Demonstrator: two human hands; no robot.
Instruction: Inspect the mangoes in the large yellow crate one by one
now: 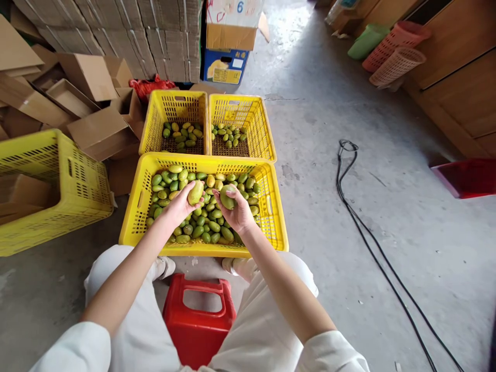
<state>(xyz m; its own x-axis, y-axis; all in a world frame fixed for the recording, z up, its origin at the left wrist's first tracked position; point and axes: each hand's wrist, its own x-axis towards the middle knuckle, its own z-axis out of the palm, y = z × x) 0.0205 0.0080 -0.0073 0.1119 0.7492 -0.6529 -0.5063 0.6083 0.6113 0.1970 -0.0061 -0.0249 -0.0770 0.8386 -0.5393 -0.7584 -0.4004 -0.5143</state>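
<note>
My left hand (183, 202) is closed around a yellow-green oval fruit, mango-like in shape (196, 192). A greener fruit of the same kind (227, 198) sits in the grip of my right hand (238, 211). Both hands are above the large yellow crate (204, 161), which holds many green and yellowish fruits (211, 226). Behind it two more yellow crates stand side by side. Some fruits lie in the back left crate (146, 124) and some in the back right crate (266, 132).
A red plastic stool (197, 330) is between my legs. Left are a yellow crate (83, 181) with cardboard in it and loose cardboard boxes (98, 129). A black cable (358, 219) runs along the floor at right, near a red bin (467, 178). Plastic baskets (395, 46) lie farther back.
</note>
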